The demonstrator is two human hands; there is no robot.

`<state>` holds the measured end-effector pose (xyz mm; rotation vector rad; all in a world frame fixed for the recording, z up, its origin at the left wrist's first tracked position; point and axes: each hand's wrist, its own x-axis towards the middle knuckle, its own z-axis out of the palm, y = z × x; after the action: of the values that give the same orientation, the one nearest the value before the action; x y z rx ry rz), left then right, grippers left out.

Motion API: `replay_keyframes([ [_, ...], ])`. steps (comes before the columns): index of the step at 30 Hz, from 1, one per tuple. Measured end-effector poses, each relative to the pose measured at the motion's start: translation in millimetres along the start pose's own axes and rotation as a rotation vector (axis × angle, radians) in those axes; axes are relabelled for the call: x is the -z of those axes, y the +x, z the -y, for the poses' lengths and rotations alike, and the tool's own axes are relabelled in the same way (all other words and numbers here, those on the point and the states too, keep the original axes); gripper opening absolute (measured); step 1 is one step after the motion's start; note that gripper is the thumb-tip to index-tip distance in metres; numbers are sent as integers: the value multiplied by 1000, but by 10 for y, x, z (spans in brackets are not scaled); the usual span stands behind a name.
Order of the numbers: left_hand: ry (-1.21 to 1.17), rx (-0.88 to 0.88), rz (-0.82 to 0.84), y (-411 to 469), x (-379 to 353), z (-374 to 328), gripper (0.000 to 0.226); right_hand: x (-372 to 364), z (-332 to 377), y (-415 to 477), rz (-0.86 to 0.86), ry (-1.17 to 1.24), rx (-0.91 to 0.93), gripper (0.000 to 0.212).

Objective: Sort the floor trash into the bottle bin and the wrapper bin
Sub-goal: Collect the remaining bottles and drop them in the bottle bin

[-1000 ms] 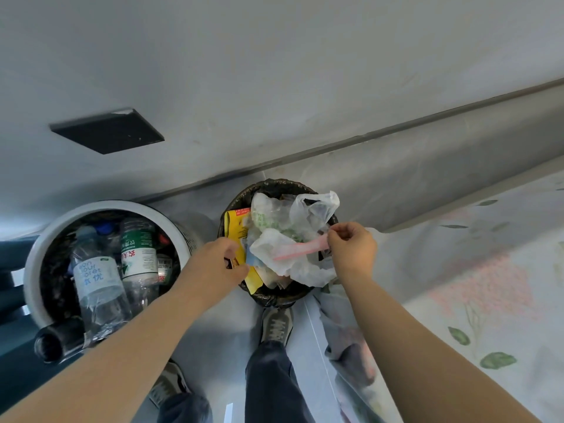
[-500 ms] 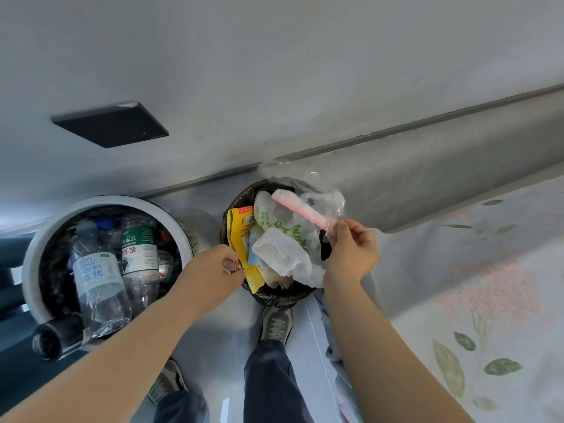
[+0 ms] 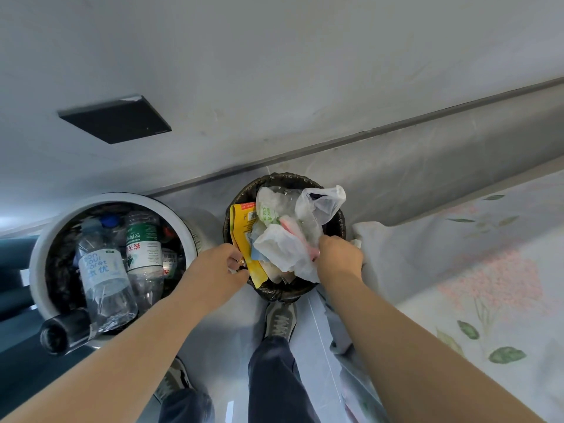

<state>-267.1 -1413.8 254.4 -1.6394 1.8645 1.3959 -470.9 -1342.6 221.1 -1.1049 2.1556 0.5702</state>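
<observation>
The dark wrapper bin stands by the wall, heaped with clear plastic bags and a yellow wrapper. My right hand is at the bin's near right rim and pinches a clear bag with a pink zip strip, pressing it down onto the heap. My left hand holds the bin's near left rim next to the yellow wrapper, fingers curled. The white bottle bin on the left holds several clear plastic bottles, one with a green label.
A dark cylinder leans on the bottle bin's near rim. A flowered bedsheet fills the right side. My shoes and dark trouser legs are just below the wrapper bin. A black panel sits on the wall.
My right hand lifted the pink-strip bag above the heap, then brought it down and toward me onto the pile. My left hand stayed at the bin's rim.
</observation>
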Motion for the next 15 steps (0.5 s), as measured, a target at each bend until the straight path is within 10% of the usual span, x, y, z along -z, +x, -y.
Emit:
replay_keyframes([
  [15,59,-86,-16,-660,474,-52,32,698,-100,-834,-82,-146,440,27],
])
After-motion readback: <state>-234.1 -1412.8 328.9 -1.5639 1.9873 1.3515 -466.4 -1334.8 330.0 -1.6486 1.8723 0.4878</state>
